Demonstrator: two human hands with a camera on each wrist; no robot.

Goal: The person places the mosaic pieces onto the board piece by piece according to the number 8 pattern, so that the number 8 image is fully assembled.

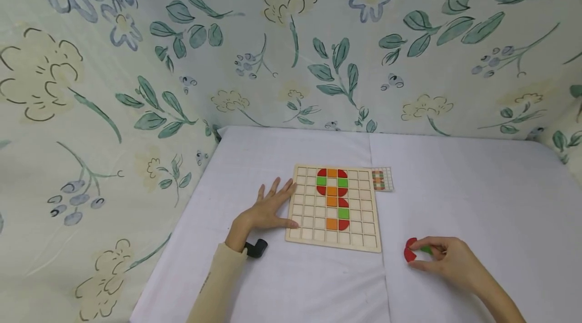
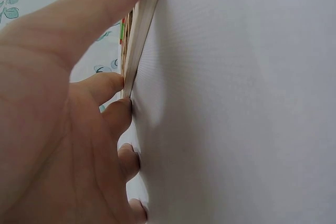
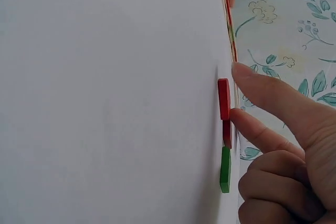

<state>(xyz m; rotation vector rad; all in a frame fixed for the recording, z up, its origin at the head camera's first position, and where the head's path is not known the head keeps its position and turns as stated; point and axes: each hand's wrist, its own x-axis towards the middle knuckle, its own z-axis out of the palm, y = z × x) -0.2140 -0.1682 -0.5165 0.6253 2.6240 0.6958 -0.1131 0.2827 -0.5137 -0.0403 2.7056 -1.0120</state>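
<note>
My left hand [image 1: 265, 211] rests at the left edge of a wooden grid board [image 1: 306, 234], fingers spread and thumb on the frame near its front corner. Red, orange and green flat pieces fill some of the board's squares. Right of the board, my right hand [image 1: 456, 262] is low over the table, thumb and forefinger extended at two red rounded pieces [image 3: 224, 99]. Its other fingers are curled in. Beside the red pieces lies a green piece [image 3: 226, 169], partly hidden by the hand in the head view. In the right wrist view, the forefinger tip overlaps the red pieces.
A small pattern card [image 1: 386, 180] with a coloured grid lies against the board's upper right edge. White cloth [image 1: 454, 176] covers the table, with a seam running front to back. A floral curtain [image 1: 291, 35] surrounds it. A black device [image 1: 257, 248] sits at my left wrist.
</note>
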